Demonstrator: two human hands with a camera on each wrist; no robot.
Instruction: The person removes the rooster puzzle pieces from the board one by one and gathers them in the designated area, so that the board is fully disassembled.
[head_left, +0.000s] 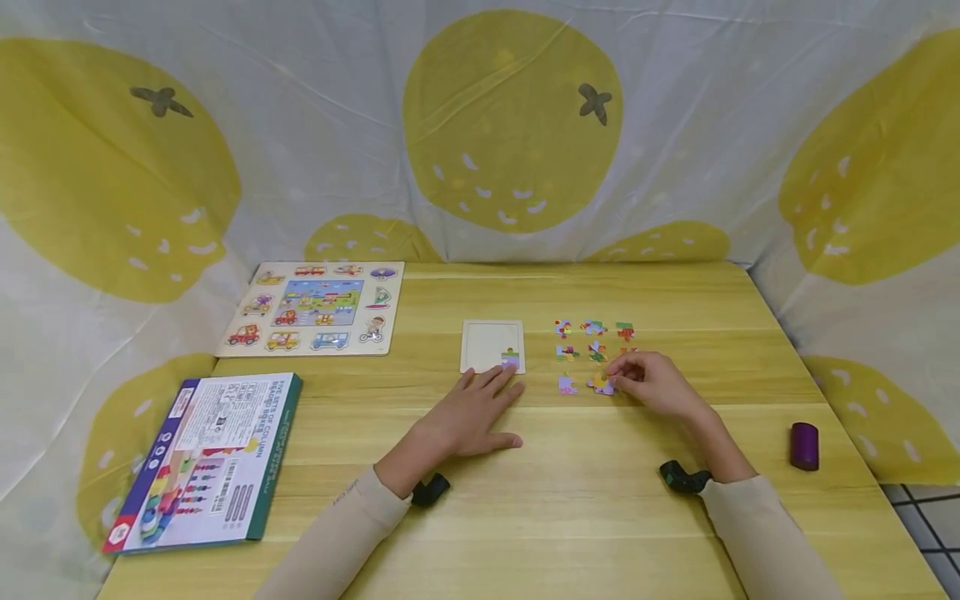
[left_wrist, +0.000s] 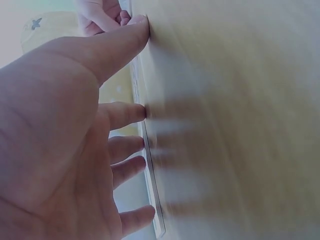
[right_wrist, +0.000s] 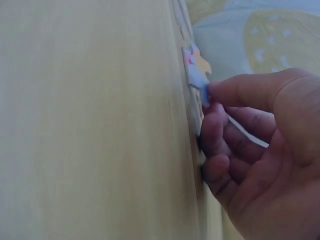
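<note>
My right hand (head_left: 654, 385) pinches the edge of a jigsaw puzzle piece (head_left: 601, 384) between thumb and forefinger, low over the table; in the right wrist view the piece (right_wrist: 196, 72) is purple and yellow. Several other colourful jigsaw pieces (head_left: 567, 353) lie in loose rows beside and beyond it. To their left is a small pale puzzle tray (head_left: 482, 340) with one piece (head_left: 510, 357) in its lower right corner. With fingers spread and fairly straight, my left hand (head_left: 467, 418) rests at the tray's near edge, fingertips touching there.
A larger vehicle puzzle board (head_left: 382, 333) lies at the back left. Nearer, a flat cardboard toy box (head_left: 217, 458) sits by the left edge. A purple cylinder (head_left: 805, 447) stands near the table's right edge. Patterned cloth (head_left: 675, 125) hangs behind the table.
</note>
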